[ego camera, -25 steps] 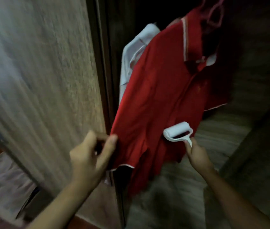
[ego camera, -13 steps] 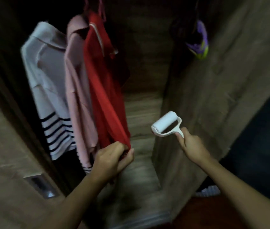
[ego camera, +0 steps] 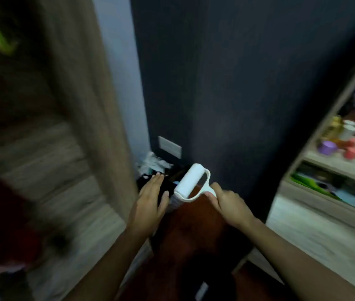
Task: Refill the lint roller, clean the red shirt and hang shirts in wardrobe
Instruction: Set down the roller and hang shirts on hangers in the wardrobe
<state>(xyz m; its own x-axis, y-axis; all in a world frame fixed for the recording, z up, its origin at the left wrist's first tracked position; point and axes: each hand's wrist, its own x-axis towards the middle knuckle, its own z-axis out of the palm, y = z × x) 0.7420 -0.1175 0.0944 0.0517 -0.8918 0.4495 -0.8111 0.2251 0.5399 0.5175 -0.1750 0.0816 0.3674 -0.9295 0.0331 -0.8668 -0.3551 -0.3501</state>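
Right hand (ego camera: pixel 226 203) wrapped round the lint roller (ego camera: pixel 190 182) handle, low centre frame. Left hand (ego camera: pixel 150 198) flat and empty, just beside the drum. Roller looks light, rigid plastic with a sticky drum, so I'd hold the handle only. Wardrobe panel (ego camera: pixel 81 83) behind, left.

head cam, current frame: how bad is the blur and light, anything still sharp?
Head view: dim overall, dark wall nearly featureless; strong motion smear on the wardrobe panel at left and the shelves at right; sharpest are the lint roller and the right hand holding its handle; left hand slightly soft; no glare.
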